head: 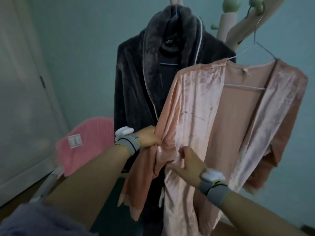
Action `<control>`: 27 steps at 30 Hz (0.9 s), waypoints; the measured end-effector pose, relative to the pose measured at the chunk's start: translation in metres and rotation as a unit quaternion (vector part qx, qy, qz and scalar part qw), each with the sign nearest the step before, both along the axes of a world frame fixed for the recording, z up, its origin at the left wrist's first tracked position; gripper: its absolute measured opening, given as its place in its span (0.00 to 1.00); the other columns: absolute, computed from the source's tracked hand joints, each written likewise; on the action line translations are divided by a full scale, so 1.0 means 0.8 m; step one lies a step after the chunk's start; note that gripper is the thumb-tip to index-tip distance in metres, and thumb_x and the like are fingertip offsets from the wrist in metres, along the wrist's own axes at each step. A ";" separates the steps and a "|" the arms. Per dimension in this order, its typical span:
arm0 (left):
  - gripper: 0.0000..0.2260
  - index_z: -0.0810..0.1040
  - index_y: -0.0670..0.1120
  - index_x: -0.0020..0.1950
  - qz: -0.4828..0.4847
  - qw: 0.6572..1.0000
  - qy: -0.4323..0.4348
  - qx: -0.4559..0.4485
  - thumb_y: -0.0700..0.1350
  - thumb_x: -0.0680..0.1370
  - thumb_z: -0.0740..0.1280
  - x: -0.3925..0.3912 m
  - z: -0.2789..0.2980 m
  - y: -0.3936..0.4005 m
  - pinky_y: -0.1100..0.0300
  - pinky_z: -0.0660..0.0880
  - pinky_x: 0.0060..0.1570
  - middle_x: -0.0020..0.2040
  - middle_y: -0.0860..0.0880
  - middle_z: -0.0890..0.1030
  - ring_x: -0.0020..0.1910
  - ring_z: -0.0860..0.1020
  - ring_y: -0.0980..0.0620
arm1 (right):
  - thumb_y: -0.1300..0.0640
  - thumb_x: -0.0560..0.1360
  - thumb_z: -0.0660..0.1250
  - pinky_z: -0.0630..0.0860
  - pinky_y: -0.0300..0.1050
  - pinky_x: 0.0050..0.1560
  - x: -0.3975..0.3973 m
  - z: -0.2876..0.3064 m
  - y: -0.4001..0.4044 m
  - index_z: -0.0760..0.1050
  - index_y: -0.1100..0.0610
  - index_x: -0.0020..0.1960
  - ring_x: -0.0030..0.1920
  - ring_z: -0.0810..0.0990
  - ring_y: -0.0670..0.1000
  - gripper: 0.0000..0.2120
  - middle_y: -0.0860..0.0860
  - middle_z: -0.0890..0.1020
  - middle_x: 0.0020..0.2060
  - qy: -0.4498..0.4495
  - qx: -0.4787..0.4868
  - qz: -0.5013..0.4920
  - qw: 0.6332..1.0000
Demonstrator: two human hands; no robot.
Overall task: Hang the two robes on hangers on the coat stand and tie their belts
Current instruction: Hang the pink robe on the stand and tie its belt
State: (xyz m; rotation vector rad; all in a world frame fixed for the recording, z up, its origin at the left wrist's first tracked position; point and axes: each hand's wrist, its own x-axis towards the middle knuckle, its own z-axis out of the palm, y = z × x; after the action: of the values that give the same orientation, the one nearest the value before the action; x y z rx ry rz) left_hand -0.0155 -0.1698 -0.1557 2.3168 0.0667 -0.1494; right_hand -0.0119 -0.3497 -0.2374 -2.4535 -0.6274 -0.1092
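A dark grey plush robe (136,86) hangs on a hanger from the coat stand (228,23) at the back. In front of it and to the right, a pink velvet robe (196,103) hangs open on a wire hanger (255,46). My left hand (148,138) grips bunched pink fabric at the robe's left waist. My right hand (189,162) pinches the gathered fabric just right of it. I cannot tell whether the fabric in my hands is the belt or the robe's front.
A pink ribbed chair back (85,143) with a white label stands low on the left. A white door (22,82) fills the left side, a teal wall lies behind. A purple fuzzy cloth (34,220) shows at the bottom left.
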 end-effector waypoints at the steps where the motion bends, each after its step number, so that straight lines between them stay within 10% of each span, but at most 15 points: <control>1: 0.03 0.78 0.39 0.39 -0.010 1.000 0.003 -0.012 0.34 0.72 0.66 -0.002 0.001 0.000 0.54 0.73 0.47 0.38 0.44 0.77 0.42 0.75 0.46 | 0.37 0.69 0.66 0.73 0.47 0.50 -0.007 -0.019 0.013 0.66 0.55 0.59 0.51 0.74 0.51 0.28 0.48 0.72 0.51 0.031 -0.026 -0.004 0.999; 8: 0.15 0.78 0.35 0.57 0.008 0.998 -0.038 -0.046 0.37 0.72 0.69 -0.003 -0.018 0.032 0.49 0.74 0.59 0.56 0.36 0.80 0.54 0.79 0.40 | 0.58 0.80 0.55 0.74 0.52 0.57 0.025 -0.051 0.002 0.74 0.53 0.55 0.53 0.77 0.61 0.10 0.60 0.79 0.52 0.149 0.094 -0.130 0.976; 10: 0.14 0.79 0.38 0.56 0.036 0.997 -0.062 -0.033 0.42 0.73 0.70 0.002 -0.034 0.038 0.52 0.75 0.55 0.55 0.38 0.81 0.52 0.79 0.44 | 0.62 0.79 0.54 0.78 0.55 0.43 0.028 -0.049 -0.014 0.68 0.52 0.41 0.40 0.74 0.58 0.11 0.60 0.74 0.40 0.177 0.159 -0.163 0.957; 14: 0.14 0.75 0.38 0.57 0.107 0.982 -0.073 0.135 0.46 0.78 0.62 0.008 -0.082 0.033 0.57 0.72 0.47 0.56 0.39 0.79 0.54 0.77 0.41 | 0.63 0.79 0.53 0.73 0.51 0.39 0.027 -0.054 -0.037 0.71 0.69 0.53 0.40 0.73 0.57 0.11 0.64 0.76 0.42 0.189 0.171 -0.187 0.949; 17: 0.19 0.67 0.39 0.64 0.207 0.950 -0.119 0.202 0.47 0.77 0.63 0.006 -0.109 0.014 0.48 0.68 0.62 0.64 0.39 0.70 0.62 0.70 0.40 | 0.63 0.79 0.52 0.74 0.43 0.27 0.019 -0.048 -0.040 0.69 0.63 0.55 0.33 0.71 0.55 0.09 0.59 0.73 0.36 0.244 0.229 -0.162 0.928; 20: 0.07 0.70 0.42 0.50 0.149 0.957 -0.184 0.166 0.45 0.76 0.61 0.000 -0.112 -0.020 0.52 0.73 0.51 0.55 0.39 0.74 0.52 0.74 0.43 | 0.63 0.80 0.51 0.73 0.37 0.21 0.018 -0.033 -0.036 0.66 0.59 0.50 0.30 0.71 0.52 0.06 0.55 0.72 0.33 0.273 0.269 -0.135 0.914; 23: 0.09 0.71 0.47 0.41 -0.049 0.994 -0.011 0.100 0.50 0.76 0.66 -0.018 -0.116 -0.073 0.63 0.66 0.35 0.43 0.45 0.76 0.43 0.73 0.49 | 0.60 0.80 0.52 0.75 0.46 0.33 0.022 -0.016 -0.047 0.69 0.59 0.51 0.33 0.75 0.53 0.08 0.59 0.77 0.40 0.253 0.271 -0.109 0.922; 27: 0.29 0.64 0.45 0.71 -0.096 0.982 0.149 0.070 0.53 0.74 0.68 -0.038 -0.160 -0.124 0.57 0.69 0.63 0.69 0.46 0.71 0.66 0.71 0.46 | 0.60 0.80 0.52 0.72 0.43 0.33 0.019 0.012 -0.075 0.70 0.57 0.48 0.32 0.74 0.52 0.09 0.54 0.74 0.35 0.260 0.308 -0.061 0.913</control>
State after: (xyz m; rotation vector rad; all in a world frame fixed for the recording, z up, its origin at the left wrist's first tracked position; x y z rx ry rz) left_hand -0.0460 -0.2692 -0.2834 2.4218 0.0042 -0.6081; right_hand 0.0032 -0.4098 -0.2281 -1.7878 -0.1590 0.2568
